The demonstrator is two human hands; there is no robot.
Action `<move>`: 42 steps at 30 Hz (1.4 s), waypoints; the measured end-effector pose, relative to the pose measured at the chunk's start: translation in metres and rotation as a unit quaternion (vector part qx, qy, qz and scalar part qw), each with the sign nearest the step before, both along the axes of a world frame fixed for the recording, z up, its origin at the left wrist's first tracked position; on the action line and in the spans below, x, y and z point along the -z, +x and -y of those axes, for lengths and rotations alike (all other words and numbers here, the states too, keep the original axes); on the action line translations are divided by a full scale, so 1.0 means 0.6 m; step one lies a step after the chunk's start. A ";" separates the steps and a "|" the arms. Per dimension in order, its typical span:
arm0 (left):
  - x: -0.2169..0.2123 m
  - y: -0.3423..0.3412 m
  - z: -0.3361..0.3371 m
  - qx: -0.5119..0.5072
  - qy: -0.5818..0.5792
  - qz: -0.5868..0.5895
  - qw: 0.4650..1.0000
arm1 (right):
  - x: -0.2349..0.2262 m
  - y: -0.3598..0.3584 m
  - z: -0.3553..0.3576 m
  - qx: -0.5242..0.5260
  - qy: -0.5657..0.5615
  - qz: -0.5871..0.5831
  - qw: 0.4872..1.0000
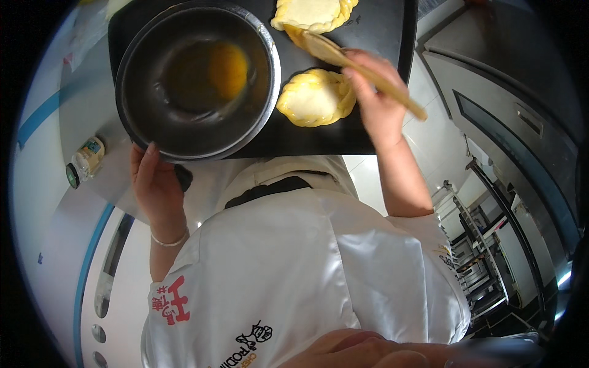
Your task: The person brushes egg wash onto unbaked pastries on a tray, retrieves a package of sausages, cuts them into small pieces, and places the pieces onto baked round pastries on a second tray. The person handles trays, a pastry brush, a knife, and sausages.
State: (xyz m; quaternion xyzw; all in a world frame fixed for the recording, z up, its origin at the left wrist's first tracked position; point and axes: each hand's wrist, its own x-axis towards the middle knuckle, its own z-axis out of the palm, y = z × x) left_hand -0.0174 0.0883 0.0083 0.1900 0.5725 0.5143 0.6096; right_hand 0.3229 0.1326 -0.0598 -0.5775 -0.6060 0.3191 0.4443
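My left hand grips the near-left rim of a round metal bowl, with its fingertips over the edge. A little yellow-orange liquid, like beaten egg, lies in the bowl. In my right hand is a pastry brush with a wooden handle, its bristle end at the near edge of a raw pastry with a crimped, braided rim. A second such pastry lies just below the brush, its rim glossy and yellow. Both rest on a black baking tray; the bowl is over the tray's left part.
The tray lies on a pale worktop, where a small jar with a green lid lies on its side at the left. To the right stand a metal kitchen unit and a wire rack on the tiled floor.
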 end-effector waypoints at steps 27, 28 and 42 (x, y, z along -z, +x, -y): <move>0.012 0.020 0.044 0.000 -0.031 -0.036 0.999 | -0.091 -0.062 0.060 -0.037 -0.216 -0.256 0.941; 0.015 0.018 0.047 -0.008 -0.041 -0.028 0.999 | -0.087 -0.054 0.061 -0.016 -0.264 -0.327 0.907; 0.033 0.006 0.034 -0.013 -0.026 0.002 1.000 | -0.011 0.008 -0.052 0.077 -0.113 -0.315 0.939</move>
